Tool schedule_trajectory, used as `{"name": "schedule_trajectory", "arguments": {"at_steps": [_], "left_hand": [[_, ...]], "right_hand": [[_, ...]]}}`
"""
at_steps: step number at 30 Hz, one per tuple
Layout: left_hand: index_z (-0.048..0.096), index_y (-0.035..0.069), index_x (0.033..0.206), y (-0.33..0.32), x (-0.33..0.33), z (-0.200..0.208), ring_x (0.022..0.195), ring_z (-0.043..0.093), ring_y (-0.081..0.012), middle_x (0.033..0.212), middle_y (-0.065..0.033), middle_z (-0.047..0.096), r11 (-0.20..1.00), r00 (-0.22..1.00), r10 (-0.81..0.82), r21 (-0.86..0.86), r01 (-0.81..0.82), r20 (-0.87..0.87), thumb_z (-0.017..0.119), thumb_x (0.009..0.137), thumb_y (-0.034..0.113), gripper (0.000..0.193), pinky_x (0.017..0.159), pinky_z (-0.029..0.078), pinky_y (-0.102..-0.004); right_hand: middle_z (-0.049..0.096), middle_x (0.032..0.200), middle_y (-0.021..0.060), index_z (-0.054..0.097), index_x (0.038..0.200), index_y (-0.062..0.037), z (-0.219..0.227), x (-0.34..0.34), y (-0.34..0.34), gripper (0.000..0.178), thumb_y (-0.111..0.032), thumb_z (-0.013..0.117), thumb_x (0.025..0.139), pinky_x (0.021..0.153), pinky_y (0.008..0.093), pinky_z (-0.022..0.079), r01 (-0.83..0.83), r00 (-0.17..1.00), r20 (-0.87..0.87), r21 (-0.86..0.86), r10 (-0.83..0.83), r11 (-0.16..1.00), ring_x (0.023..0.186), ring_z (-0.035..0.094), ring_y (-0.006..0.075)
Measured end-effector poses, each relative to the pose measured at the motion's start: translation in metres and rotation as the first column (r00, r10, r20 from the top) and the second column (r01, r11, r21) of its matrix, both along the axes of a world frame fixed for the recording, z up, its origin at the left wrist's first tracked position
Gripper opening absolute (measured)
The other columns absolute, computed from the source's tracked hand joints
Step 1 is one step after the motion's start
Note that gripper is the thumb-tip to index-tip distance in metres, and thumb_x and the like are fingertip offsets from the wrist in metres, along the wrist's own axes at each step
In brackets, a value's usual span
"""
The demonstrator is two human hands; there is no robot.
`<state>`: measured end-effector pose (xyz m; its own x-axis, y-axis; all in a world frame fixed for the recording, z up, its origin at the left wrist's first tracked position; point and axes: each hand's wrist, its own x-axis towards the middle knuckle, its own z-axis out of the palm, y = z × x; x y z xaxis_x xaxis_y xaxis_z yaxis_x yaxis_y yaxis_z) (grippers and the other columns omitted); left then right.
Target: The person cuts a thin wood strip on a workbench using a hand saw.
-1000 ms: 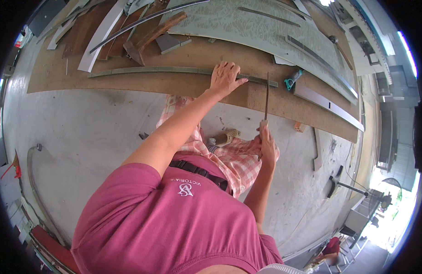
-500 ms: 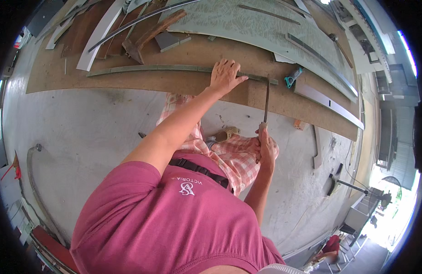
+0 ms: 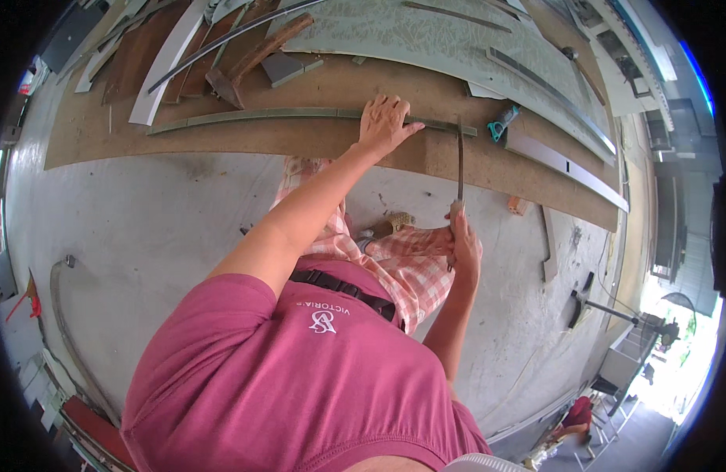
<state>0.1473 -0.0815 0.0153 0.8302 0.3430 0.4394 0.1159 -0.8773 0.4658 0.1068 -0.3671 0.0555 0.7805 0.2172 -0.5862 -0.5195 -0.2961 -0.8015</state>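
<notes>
Under the left hand [image 3: 385,124], the strip [image 3: 261,116] is grey-green, the table [image 3: 95,149] plain brown. Beyond that hand, the sheet [image 3: 394,39] is pale green with a leafy pattern. In the right hand [image 3: 465,240], the long tool [image 3: 460,169] has a dark brown blade. Left of it, the trousers [image 3: 410,256] are pink-and-white checked.

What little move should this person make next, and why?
Perhaps a short stroke of the thin tool across the long strip, keeping the left hand in place: the right hand holds the tool, its blade lies across the strip near the right end, and the left hand rests on the strip, seemingly steadying it.
</notes>
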Motion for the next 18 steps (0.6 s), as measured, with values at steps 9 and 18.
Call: {"name": "schedule_trajectory", "arguments": {"at_steps": [9,18], "left_hand": [[0.057,0.013,0.086,0.002,-0.002,-0.002,0.094,0.053,-0.0225,0.09,-0.0023,0.057,1.0,0.999,0.017,-0.024,-0.018,-0.044,0.069,0.077,0.049,0.039,0.08,0.041,-0.0382],[0.057,0.012,0.086,-0.003,0.003,-0.003,0.093,0.054,-0.0247,0.09,-0.0035,0.057,1.0,1.0,-0.011,-0.02,0.011,0.003,0.068,0.077,0.051,0.042,0.08,0.042,-0.0403]], "right_hand": [[0.043,0.065,-0.0038,0.055,0.105,-0.0062,0.021,-0.004,0.025,0.049,-0.054,0.049,0.095,0.042,0.0188,0.03,-0.043,0.999,-0.009,-0.068,0.043,0.997,0.05,0.036,0.0037],[0.049,0.066,-0.0025,0.064,0.097,-0.0058,0.008,0.023,0.03,0.047,-0.05,0.049,0.097,0.044,0.0198,0.032,-0.029,0.999,0.02,0.026,0.029,0.999,0.052,0.041,0.0047]]}}
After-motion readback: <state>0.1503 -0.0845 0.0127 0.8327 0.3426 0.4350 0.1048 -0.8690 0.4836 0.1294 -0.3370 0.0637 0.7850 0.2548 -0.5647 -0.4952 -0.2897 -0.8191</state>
